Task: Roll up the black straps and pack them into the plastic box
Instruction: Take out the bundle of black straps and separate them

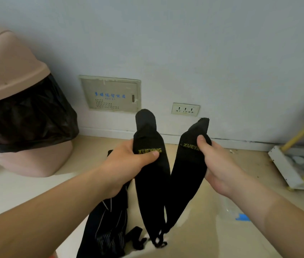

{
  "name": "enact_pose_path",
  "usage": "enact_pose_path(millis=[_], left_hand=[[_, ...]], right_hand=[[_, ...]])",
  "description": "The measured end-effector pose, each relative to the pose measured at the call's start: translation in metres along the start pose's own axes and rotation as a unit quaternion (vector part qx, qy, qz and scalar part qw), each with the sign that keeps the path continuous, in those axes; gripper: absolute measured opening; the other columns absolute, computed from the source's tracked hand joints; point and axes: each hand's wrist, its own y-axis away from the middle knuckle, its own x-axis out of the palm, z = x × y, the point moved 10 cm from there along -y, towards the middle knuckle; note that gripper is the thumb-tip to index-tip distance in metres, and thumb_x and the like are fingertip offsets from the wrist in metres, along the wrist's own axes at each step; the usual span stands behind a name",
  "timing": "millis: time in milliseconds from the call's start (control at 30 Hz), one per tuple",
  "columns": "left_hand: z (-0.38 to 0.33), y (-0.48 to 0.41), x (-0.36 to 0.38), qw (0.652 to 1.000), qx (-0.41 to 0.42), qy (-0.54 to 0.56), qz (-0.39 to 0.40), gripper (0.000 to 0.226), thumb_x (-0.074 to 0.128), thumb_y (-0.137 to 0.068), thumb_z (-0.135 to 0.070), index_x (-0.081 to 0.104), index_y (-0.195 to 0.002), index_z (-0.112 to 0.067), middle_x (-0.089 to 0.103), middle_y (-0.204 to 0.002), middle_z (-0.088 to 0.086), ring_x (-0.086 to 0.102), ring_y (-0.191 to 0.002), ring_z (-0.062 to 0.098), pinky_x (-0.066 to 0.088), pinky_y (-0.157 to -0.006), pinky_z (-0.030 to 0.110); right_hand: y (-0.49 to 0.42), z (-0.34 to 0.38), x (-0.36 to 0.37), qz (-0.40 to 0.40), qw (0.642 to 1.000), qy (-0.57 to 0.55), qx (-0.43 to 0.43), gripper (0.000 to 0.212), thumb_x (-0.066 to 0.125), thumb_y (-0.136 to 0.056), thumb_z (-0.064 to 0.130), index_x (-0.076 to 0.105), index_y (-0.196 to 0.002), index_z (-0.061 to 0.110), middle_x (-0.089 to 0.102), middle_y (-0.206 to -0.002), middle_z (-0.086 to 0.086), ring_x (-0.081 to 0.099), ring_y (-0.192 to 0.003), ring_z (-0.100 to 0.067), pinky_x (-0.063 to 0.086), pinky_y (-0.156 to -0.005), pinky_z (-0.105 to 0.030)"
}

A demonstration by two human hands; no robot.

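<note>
Two wide black padded straps with yellow "XUEYING" lettering hang side by side in front of me. My left hand (129, 161) grips the upper part of the left strap (151, 183). The right strap (186, 170) is pinched near its top by my right hand (216, 164). Both straps taper downward and end in black buckles (159, 241) close together near the floor. A dark striped fabric piece (108, 226) with another thin black strap lies on the floor below my left forearm. A clear plastic item (231, 207) with a blue tag lies on the floor under my right forearm.
A pink swing-lid bin (8, 75) lined with a black bag stands at the left. A wall panel (110, 94) and a socket (185, 109) sit low on the wall ahead. A white rack with yellow bars (300, 157) stands at the right.
</note>
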Motion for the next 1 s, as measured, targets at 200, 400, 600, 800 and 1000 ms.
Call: enact_pose_path(millis=[200, 400, 600, 800, 1000], left_hand=[[-0.003, 0.002, 0.018, 0.998, 0.002, 0.056, 0.021, 0.018, 0.058, -0.107, -0.024, 0.071, -0.119, -0.022, 0.082, -0.105, 0.004, 0.079, -0.101, 0.023, 0.058, -0.1, 0.047], [-0.027, 0.012, 0.045, 0.99, 0.118, -0.042, 0.07, 0.021, 0.057, -0.108, -0.018, 0.066, -0.127, -0.023, 0.08, -0.112, 0.003, 0.077, -0.107, 0.021, 0.062, -0.092, 0.04], [-0.031, 0.0, 0.028, 0.986, 0.126, -0.111, -0.019, 0.021, 0.057, -0.105, -0.043, 0.066, -0.107, -0.024, 0.076, -0.097, 0.019, 0.075, -0.092, 0.04, 0.064, -0.081, 0.054], [-0.025, -0.004, 0.031, 0.985, 0.111, -0.126, -0.025, 0.027, 0.053, -0.107, -0.045, 0.067, -0.097, -0.023, 0.072, -0.094, 0.013, 0.074, -0.088, 0.03, 0.066, -0.077, 0.054], [-0.038, -0.004, 0.022, 0.974, 0.171, -0.128, -0.079, 0.012, 0.065, -0.103, -0.03, 0.061, -0.094, -0.024, 0.07, -0.089, 0.016, 0.07, -0.079, 0.031, 0.061, -0.08, 0.057]], right_hand=[[-0.004, -0.003, 0.007, 0.018, 0.999, 0.035, -0.01, 0.034, 0.052, -0.11, 0.042, 0.063, -0.14, 0.028, 0.077, -0.124, 0.001, 0.073, -0.116, -0.027, 0.055, -0.108, -0.053], [0.019, 0.003, 0.042, 0.154, 0.987, 0.043, -0.015, 0.027, 0.056, -0.104, 0.017, 0.078, -0.119, 0.025, 0.077, -0.123, -0.018, 0.07, -0.119, -0.044, 0.045, -0.11, -0.066], [0.025, 0.009, 0.05, 0.19, 0.98, 0.037, -0.056, 0.033, 0.049, -0.109, 0.028, 0.068, -0.134, 0.022, 0.077, -0.129, -0.005, 0.073, -0.119, -0.029, 0.056, -0.095, -0.045], [0.022, 0.01, 0.04, 0.182, 0.981, -0.038, -0.052, 0.035, 0.039, -0.112, 0.027, 0.068, -0.125, 0.015, 0.074, -0.132, -0.012, 0.069, -0.126, -0.034, 0.045, -0.115, -0.062], [0.024, 0.011, 0.048, 0.213, 0.975, 0.016, -0.054, 0.047, 0.037, -0.11, 0.041, 0.073, -0.131, 0.02, 0.076, -0.127, -0.011, 0.074, -0.114, -0.03, 0.056, -0.09, -0.042]])
